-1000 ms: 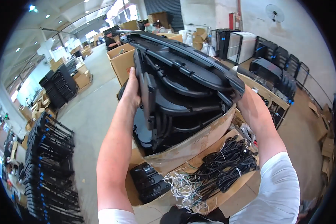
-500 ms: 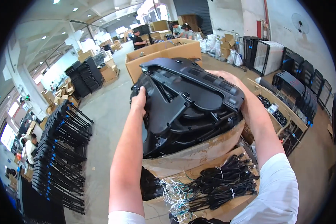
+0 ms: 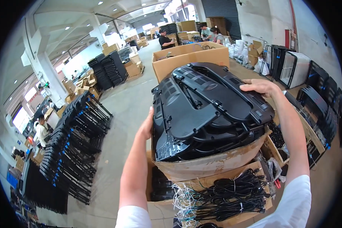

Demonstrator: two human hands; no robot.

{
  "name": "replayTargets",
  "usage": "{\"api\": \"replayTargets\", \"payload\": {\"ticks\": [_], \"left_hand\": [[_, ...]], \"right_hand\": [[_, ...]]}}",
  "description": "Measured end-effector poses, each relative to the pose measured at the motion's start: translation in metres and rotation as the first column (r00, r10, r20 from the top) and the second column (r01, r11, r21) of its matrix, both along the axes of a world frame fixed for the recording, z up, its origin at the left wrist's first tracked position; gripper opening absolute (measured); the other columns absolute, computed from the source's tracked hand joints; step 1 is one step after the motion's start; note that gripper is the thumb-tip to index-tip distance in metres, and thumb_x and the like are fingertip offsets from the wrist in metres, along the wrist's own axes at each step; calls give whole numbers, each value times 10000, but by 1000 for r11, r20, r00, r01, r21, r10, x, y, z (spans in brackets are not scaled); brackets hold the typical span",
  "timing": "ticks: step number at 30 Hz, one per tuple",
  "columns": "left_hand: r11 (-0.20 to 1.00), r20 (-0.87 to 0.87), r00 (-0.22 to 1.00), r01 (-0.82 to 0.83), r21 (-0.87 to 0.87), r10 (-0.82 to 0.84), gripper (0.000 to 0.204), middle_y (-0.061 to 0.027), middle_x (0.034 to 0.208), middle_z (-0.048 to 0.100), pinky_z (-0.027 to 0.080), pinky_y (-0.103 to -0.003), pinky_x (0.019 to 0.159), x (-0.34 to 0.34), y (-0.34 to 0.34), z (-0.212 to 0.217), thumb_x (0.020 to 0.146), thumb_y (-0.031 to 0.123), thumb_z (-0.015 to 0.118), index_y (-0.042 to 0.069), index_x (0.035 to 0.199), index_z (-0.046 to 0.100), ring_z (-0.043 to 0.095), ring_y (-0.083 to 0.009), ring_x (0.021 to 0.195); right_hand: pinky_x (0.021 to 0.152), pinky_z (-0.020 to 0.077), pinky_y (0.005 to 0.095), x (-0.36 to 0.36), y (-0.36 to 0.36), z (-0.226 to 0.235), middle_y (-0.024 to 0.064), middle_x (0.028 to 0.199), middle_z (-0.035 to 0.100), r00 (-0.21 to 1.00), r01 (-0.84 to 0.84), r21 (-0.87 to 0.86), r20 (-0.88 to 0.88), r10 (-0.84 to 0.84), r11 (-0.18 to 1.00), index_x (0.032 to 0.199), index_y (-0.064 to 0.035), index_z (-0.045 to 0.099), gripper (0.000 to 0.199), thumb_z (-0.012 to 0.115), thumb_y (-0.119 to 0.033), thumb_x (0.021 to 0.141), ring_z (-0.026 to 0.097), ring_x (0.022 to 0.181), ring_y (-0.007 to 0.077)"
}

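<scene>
I see black cables with white wire ends [image 3: 235, 190] on brown cardboard [image 3: 206, 178]; behind, worn cardboard box [image 3: 216, 163] heaped with black moulded-plastic panels [image 3: 195, 119]. My left hand [image 3: 146, 125]: at their left edge, can't tell finger grip; right hand [image 3: 263, 87]: on top, fingers outstretched. Farther, uncovered tan cardboard box [image 3: 190, 60], contents unclear.

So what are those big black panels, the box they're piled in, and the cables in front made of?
Black panels: probably moulded plastic, mostly matte, judging by the rounded edges and vent slots.
Box: looks like brown cardboard, dull and scuffed, with a ragged upper edge.
Cables: likely metal wire in smooth black plastic or rubber sheathing; the metal itself can't be made out.
</scene>
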State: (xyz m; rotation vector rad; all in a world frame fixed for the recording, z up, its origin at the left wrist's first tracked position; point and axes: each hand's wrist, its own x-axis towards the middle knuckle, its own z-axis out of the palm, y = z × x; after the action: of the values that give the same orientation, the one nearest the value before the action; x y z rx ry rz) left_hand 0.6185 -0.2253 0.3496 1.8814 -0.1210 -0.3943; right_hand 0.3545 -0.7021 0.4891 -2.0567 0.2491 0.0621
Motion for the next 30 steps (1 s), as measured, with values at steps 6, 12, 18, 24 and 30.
{"api": "replayTargets", "payload": {"ticks": [6, 12, 18, 24, 30], "left_hand": [[980, 95, 990, 115, -161, -101, 996, -170, 1697, 348, 283, -509, 1247, -17, -31, 9, 978, 844, 375, 135, 1677, 316, 353, -335, 1545], [915, -98, 940, 288, -282, -327, 985, -192, 1667, 385, 337, -447, 1227, -22, -43, 19, 1012, 810, 344, 58, 1648, 356, 411, -327, 1499], [973, 137, 972, 207, -100, -193, 1061, -210, 1712, 293, 256, -563, 1250, -25, -31, 17, 971, 826, 431, 61, 1681, 236, 250, -367, 1591], [964, 131, 981, 169, -203, -145, 992, -252, 1652, 391, 321, -485, 1233, -10, -17, -2, 1009, 728, 511, -5, 1643, 303, 387, -357, 1525], [941, 233, 965, 186, -284, -120, 1104, -252, 1674, 340, 317, -479, 1237, -36, -23, 4, 950, 729, 616, -8, 1666, 212, 387, -357, 1523]], "right_hand": [[1166, 450, 386, -2, 4, 10, 302, 1599, 421, 996, 80, -74, -24, -82, 994, 1624, 109, 243, 1235, 861, -551, 782, 540, 1406, 311], [1156, 449, 397, 8, 19, 24, 306, 1607, 410, 993, 78, -250, -65, -97, 965, 1648, 100, 154, 1311, 875, -509, 738, 530, 1410, 338], [1074, 509, 397, 12, 27, 32, 303, 1632, 374, 985, 119, -272, -90, -148, 955, 1666, 66, 132, 1318, 832, -410, 656, 567, 1357, 315], [1114, 481, 386, 16, 25, 33, 301, 1631, 379, 990, 108, -264, -62, -129, 958, 1647, 89, 204, 1261, 813, -411, 662, 542, 1381, 307], [1096, 484, 365, 13, 28, 25, 301, 1570, 462, 987, 152, -332, -5, -162, 931, 1620, 109, 270, 1186, 804, -427, 707, 591, 1311, 288]]}}
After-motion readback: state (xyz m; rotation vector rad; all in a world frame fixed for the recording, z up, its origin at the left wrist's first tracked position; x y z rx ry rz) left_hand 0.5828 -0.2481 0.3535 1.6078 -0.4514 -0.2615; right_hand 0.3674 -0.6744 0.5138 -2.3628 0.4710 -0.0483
